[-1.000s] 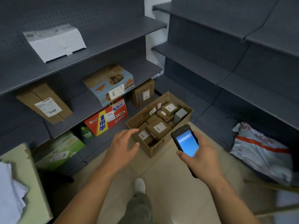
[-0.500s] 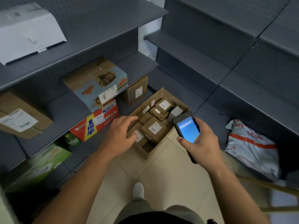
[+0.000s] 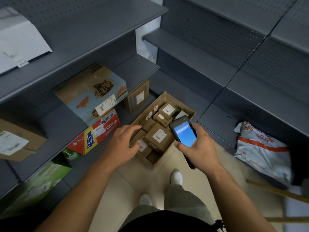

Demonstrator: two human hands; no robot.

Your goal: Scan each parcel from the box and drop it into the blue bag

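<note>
Grey shelving surrounds a floor box (image 3: 187,113) of parcels (image 3: 158,136). Your left hand (image 3: 124,144) reaches in, fingers spread; your right hand (image 3: 199,148) grips the scanner (image 3: 184,131). No blue bag shows. Tightly packed parcels may snag.

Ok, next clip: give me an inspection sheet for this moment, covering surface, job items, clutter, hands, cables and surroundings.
Surface: beige tiled floor, no spills seen.
Job's things: open cardboard box on the floor, holding several labelled small parcels; no blue bag in view.
Clutter: grey mailer bag at right; wooden stick lying by it.
Hands: left hand open, reaching over the box's near corner; right hand holding a handheld scanner, screen lit.
Cables: nothing seen.
Surroundings: grey shelving on both sides; printed cartons on the left shelves.
</note>
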